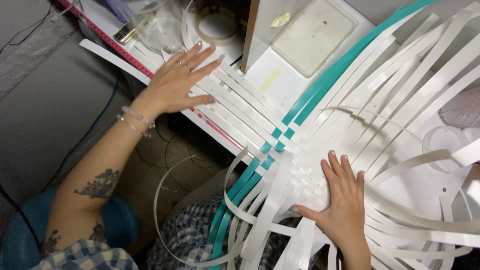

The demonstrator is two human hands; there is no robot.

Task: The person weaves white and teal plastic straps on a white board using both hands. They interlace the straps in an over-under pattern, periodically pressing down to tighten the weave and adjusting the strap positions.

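Hands flat, fingers spread open: left hand (177, 82) on white strips (235, 107), right hand (340, 200) on woven mat (300, 175), teal strips (295, 117) between.

Woven strips (300, 175) lie on the desk (280, 85). Left hand (175, 82) flat on strips at the desk's left edge; right hand (342, 200) flat on the weave's centre. Tape roll (216, 25) and tray (312, 35) sit behind.

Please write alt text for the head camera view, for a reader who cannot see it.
Two bare hands press flat on a woven mat of white strips with teal strips on a white table: left hand on loose strip ends, right hand on the woven centre.
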